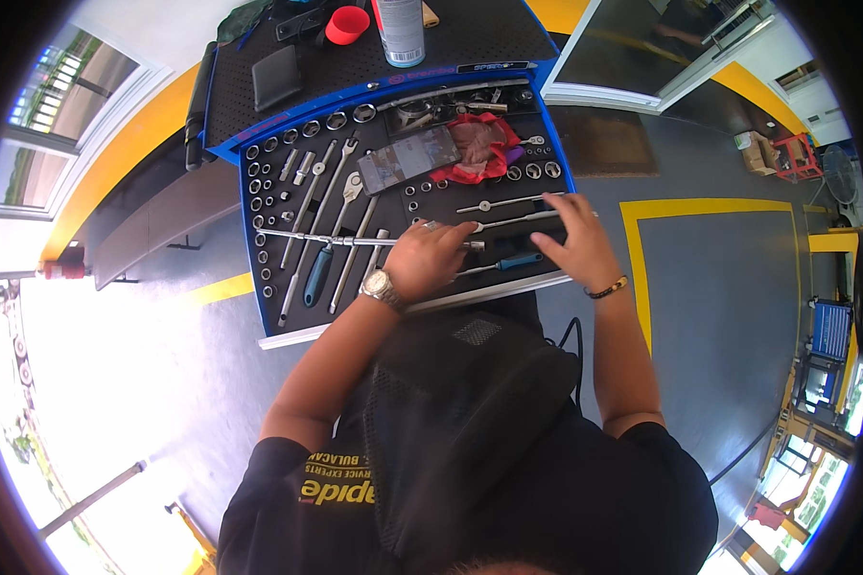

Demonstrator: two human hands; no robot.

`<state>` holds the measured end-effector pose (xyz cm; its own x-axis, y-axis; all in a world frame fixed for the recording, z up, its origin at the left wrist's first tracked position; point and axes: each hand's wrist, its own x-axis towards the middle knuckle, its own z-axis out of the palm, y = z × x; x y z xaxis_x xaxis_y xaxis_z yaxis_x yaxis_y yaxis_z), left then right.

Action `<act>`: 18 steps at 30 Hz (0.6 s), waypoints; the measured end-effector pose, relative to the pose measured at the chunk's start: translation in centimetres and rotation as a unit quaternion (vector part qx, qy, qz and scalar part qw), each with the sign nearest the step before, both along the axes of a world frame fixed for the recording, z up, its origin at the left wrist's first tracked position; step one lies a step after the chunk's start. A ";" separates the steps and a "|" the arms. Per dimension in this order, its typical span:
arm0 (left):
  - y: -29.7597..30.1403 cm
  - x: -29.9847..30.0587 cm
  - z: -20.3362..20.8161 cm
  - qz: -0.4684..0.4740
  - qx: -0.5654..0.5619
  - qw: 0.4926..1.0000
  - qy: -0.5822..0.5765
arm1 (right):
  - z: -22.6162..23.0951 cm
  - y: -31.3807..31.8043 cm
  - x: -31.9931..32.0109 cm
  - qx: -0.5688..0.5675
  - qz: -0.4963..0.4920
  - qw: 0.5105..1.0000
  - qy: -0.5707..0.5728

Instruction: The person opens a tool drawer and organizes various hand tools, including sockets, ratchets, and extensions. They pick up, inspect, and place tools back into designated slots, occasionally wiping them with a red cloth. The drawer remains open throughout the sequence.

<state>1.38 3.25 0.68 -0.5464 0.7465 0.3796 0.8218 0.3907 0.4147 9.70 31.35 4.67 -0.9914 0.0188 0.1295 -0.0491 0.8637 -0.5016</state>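
My left hand (426,261), with a wristwatch, is closed around a long chrome bar wrench (331,240). The wrench lies crosswise over other tools, its socket-like end showing past my fingers. My right hand (581,241) hovers over the drawer's right side, thumb and fingers apart and nothing between them. Close to its fingertips are a chrome bar (513,222) and a blue-handled screwdriver-like tool (518,261). Left of my left hand, a second blue-handled tool (317,276) sits in the dark foam. A chrome ratchet (352,187) is slotted above it.
The open blue drawer (283,338) holds several sockets (253,170) along its edges. A phone (408,160) and a red cloth (479,149) lie on the tools. On the cabinet top stand a spray can (400,38), a red cup (346,26) and a black case (277,79).
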 end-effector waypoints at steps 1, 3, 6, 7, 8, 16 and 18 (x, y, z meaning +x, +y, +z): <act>0.0 0.0 0.0 -0.004 0.000 1.000 -0.006 | -0.3 -2.0 -0.2 -0.061 0.038 0.996 0.043; -0.1 0.0 0.0 -0.013 -0.002 1.000 -0.017 | -0.2 -5.6 -0.9 -0.200 0.080 0.971 -0.100; -0.5 -0.3 -0.6 -0.002 0.019 1.000 -0.017 | -3.7 -7.6 -2.0 -0.151 0.108 0.973 -0.138; -0.7 -0.5 -0.7 0.008 -0.003 1.000 -0.012 | -3.5 -7.5 -2.1 -0.172 0.117 0.969 -0.132; -1.1 -0.5 -0.7 0.017 -0.024 1.000 -0.007 | -3.2 -7.2 -2.1 -0.194 0.125 0.965 -0.125; -1.7 0.2 0.2 -0.038 -0.057 0.998 -0.013 | -2.3 -8.0 -1.7 -0.243 0.148 0.952 -0.112; -1.5 0.3 1.1 -0.043 -0.101 0.993 -0.040 | -2.8 -7.9 -1.7 -0.251 0.139 0.950 -0.128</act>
